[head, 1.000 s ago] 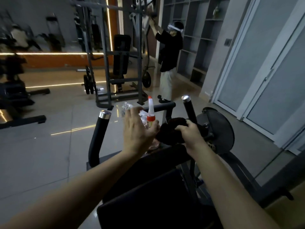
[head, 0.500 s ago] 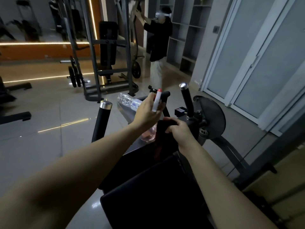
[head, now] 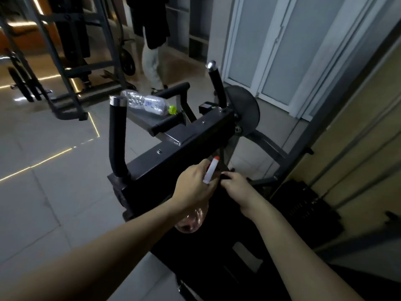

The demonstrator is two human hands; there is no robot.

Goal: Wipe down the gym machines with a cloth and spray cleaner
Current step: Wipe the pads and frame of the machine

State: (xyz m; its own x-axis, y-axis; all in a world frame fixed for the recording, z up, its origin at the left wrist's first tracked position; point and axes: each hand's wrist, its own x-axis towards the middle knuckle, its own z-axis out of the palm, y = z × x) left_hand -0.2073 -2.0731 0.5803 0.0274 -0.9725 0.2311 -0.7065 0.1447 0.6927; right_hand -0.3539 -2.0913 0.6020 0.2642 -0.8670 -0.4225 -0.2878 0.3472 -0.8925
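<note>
Both hands have dropped from above the black crossbar (head: 184,144) to its near side, and the view has tilted downward. Left hand (head: 193,187): grip closed round the neck of the spray bottle (head: 210,171), nozzle up and pinkish body hanging beneath the palm, probably so that the nozzle can be aimed at the padding just ahead. Right hand (head: 236,190): grip pinching a dark cloth (head: 225,176) just beside the nozzle, presumably ready to wipe wherever spray lands; the cloth's full extent is hard to tell against the black padding. Count: two hands, one spray bottle, one cloth, two upright handles (head: 117,135) with chrome caps, one water bottle (head: 147,104) lying on the machine's plate, one other person (head: 152,40) behind.
</note>
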